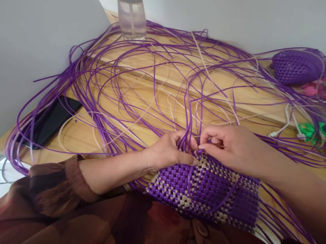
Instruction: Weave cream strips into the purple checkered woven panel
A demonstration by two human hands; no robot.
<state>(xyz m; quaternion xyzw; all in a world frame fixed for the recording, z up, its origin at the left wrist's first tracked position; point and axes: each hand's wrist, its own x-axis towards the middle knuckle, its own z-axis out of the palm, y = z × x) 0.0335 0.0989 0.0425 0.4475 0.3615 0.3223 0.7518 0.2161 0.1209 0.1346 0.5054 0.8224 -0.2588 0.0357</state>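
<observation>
A partly woven purple and cream panel (216, 192) lies at the near edge of the wooden table (143, 93), against my body. My left hand (170, 150) rests on the panel's upper left edge, thumb and fingers closed on purple strips. My right hand (230, 144) sits just to the right, its fingertips pinching a purple strip (199, 149) at the weave's top edge. The two hands almost touch. Long loose purple and cream strips (133, 74) fan out from the panel across the table.
A clear water bottle with a grey lid (130, 7) stands at the back left. A finished purple woven basket (297, 66) sits at the back right near pink and green items. A black phone (53, 119) lies at the table's left edge. White walls behind.
</observation>
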